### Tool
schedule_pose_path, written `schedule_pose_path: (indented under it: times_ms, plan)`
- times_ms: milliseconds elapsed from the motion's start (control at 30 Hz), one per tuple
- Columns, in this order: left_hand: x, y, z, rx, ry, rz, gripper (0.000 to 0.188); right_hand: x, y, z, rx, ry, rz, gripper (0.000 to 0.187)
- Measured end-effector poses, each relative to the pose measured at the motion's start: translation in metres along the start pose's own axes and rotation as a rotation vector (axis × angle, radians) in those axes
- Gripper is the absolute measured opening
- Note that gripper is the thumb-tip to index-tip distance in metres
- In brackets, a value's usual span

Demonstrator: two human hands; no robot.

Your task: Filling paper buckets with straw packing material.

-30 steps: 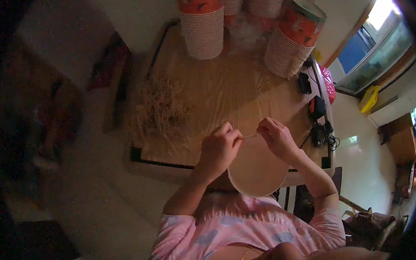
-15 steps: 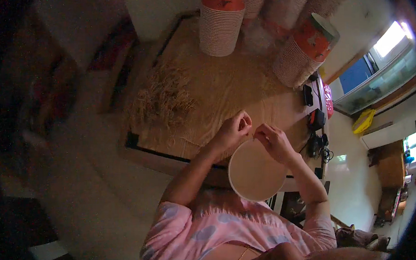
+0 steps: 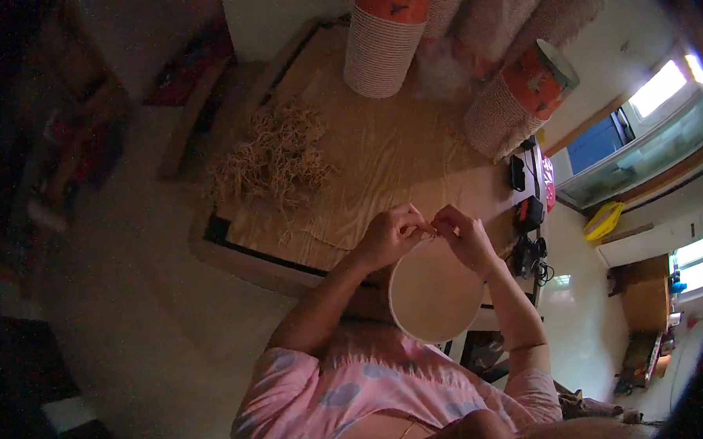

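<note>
Both my hands meet over the upper edge of a round, cream-white tub (image 3: pixel 436 290), which is close to my body at the table's front edge. My left hand (image 3: pixel 391 235) is closed in a pinch, thumb against forefinger. Right beside it, my right hand (image 3: pixel 462 240) pinches too, its fingertips almost touching the left ones. Whatever lies between the fingertips is too small and dim to name. A tangled heap of thin tan strands (image 3: pixel 274 156) lies on the table to the left, with one loose strand trailing toward my left hand.
On the wooden table (image 3: pixel 388 163), a tall stack of orange-and-white paper tubs (image 3: pixel 384 57) stands at the back. A second stack (image 3: pixel 511 106) leans at the right, with more wrapped stacks (image 3: pixel 503 13) behind. Small black devices (image 3: pixel 530 212) and cables (image 3: pixel 529 255) line the right edge.
My left hand has moved right and a little down, so its fingertips now meet the right hand's. The view has shifted slightly; the tub remains beneath the hands.
</note>
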State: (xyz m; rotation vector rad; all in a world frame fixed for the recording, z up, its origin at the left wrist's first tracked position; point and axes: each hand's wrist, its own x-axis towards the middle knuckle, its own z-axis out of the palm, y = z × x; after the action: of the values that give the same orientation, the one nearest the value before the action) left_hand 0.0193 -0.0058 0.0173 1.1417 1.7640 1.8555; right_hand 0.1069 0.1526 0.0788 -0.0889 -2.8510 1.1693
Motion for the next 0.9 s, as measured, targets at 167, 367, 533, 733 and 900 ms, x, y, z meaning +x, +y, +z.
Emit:
schedule_pose_path:
  times_ms: [167, 367, 533, 733, 900]
  plan:
    - [-0.001, 0.005, -0.003, 0.146, 0.036, 0.101, 0.006, 0.005, -0.002, 0.001, -0.098, 0.041, -0.007, 0.008]
    - [-0.004, 0.012, -0.006, 0.244, 0.044, 0.065, 0.011, 0.009, -0.019, -0.003, 0.023, 0.005, 0.118, 0.008]
    - [-0.003, 0.008, -0.005, 0.058, 0.099, 0.035, 0.005, 0.006, -0.005, -0.002, 0.052, -0.021, 0.077, 0.008]
    - [-0.004, -0.003, -0.008, 0.231, 0.066, 0.189, 0.007, 0.003, -0.008, 0.005, 0.011, 0.019, 0.092, 0.01]
    - [-0.004, 0.001, -0.006, 0.317, 0.047, 0.185, 0.009, 0.002, -0.011, 0.002, 0.079, -0.001, 0.134, 0.01]
